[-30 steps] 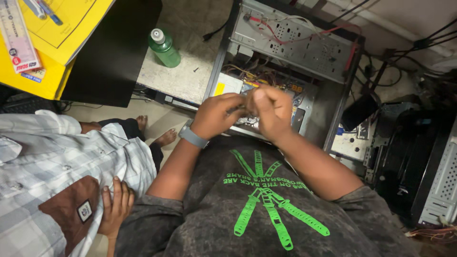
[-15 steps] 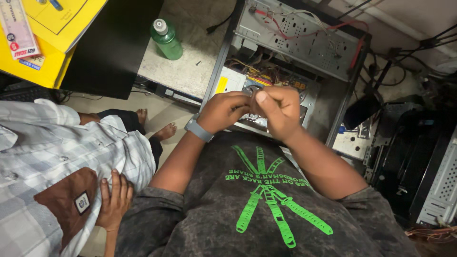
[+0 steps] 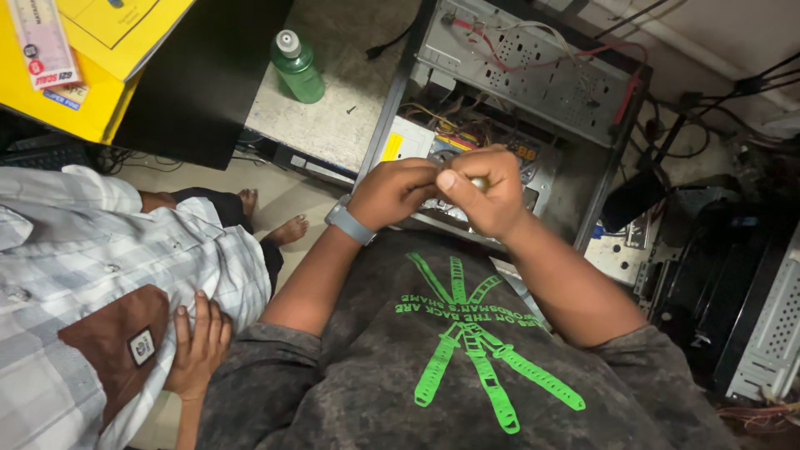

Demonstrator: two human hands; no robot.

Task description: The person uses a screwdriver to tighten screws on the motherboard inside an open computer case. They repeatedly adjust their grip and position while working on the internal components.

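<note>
Head view shows your two hands meeting at the frame's centre, over the open computer case [image 3: 533, 75] that fills the upper middle. Your left hand [image 3: 396, 190], with a grey watch [image 3: 350, 223] on its wrist, is curled with its fingertips pressed against the right hand. Your right hand [image 3: 486, 190] is closed around a small metallic part [image 3: 478, 182], thumb on top; only a sliver of the part shows, so its kind is unclear. Whether the left hand also grips it cannot be told. Red wires [image 3: 508, 58] run across the case's perforated plate. A green bottle [image 3: 297, 67] stands at upper centre-left, well apart from your hands, and a yellow box [image 3: 100, 75] sits in the upper left. Another person in a checked shirt [image 3: 108, 267] sits at lower left, a hand [image 3: 198, 350] resting beside your arm.
</note>
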